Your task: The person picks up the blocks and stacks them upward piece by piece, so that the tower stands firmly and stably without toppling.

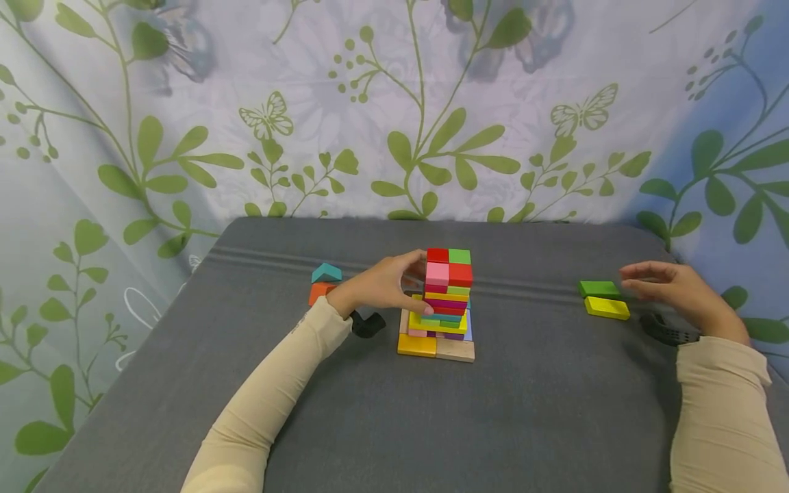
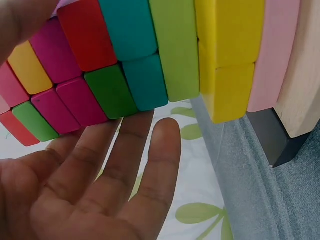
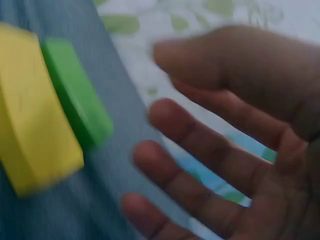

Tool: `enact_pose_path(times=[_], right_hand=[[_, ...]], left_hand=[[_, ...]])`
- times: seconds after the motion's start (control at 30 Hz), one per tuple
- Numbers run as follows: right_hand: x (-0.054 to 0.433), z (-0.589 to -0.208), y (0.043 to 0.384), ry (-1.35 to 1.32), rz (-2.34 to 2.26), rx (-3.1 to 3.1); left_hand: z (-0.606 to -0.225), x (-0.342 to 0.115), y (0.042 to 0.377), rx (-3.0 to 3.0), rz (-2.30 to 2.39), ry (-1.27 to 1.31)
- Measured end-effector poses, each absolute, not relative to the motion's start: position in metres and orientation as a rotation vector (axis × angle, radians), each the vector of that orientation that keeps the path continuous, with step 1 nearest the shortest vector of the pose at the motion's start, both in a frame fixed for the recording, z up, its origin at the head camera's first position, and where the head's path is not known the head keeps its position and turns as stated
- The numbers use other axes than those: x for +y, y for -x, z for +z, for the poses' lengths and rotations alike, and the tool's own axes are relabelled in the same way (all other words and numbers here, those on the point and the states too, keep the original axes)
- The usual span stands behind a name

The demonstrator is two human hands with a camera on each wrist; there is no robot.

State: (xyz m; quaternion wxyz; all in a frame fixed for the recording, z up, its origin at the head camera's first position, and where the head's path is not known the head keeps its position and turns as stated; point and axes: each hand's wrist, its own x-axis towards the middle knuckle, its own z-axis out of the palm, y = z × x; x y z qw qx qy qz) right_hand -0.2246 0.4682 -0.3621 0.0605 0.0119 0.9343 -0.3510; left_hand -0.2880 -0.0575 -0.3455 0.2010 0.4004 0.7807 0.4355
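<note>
A tower of coloured wooden blocks (image 1: 448,291) stands in the middle of the table. My left hand (image 1: 391,282) is at its left side, thumb in front and the other fingers toward the back. In the left wrist view these fingers (image 2: 131,145) extend loosely along the tower's side; some tips are hidden behind blocks, so firm contact is unclear. At the right, my right hand (image 1: 681,291) hovers with loosely bent fingers and nothing in them. Beside it lie a green block (image 1: 598,289) and a yellow block (image 1: 607,308). The right wrist view is blurred.
Left of the tower, partly behind my left wrist, lie a teal notched block (image 1: 327,273) and an orange block (image 1: 319,292). The grey tabletop (image 1: 493,424) ends at a patterned curtain (image 1: 370,123) along the back.
</note>
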Motion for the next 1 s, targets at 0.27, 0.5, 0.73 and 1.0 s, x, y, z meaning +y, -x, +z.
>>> enact_pose_path(times=[0.27, 0.5, 0.73, 1.0], right_hand=[[0.482, -0.383, 0.224, 0.145, -0.959, 2.73], [0.473, -0.375, 0.234, 0.215, -0.794, 2.74], [0.447, -0.353, 0.238, 0.271, -0.799, 2.78], [0.407, -0.33, 0.237, 0.411, -1.102, 2.91]], left_hand=[[-0.345, -0.058, 0.287, 2.198, 1.206, -1.124], [-0.345, -0.057, 0.288, 2.21, 1.194, -1.117], [-0.345, -0.057, 0.289, 2.222, 1.191, -1.121], [-0.346, -0.056, 0.289, 2.238, 1.181, -1.118]])
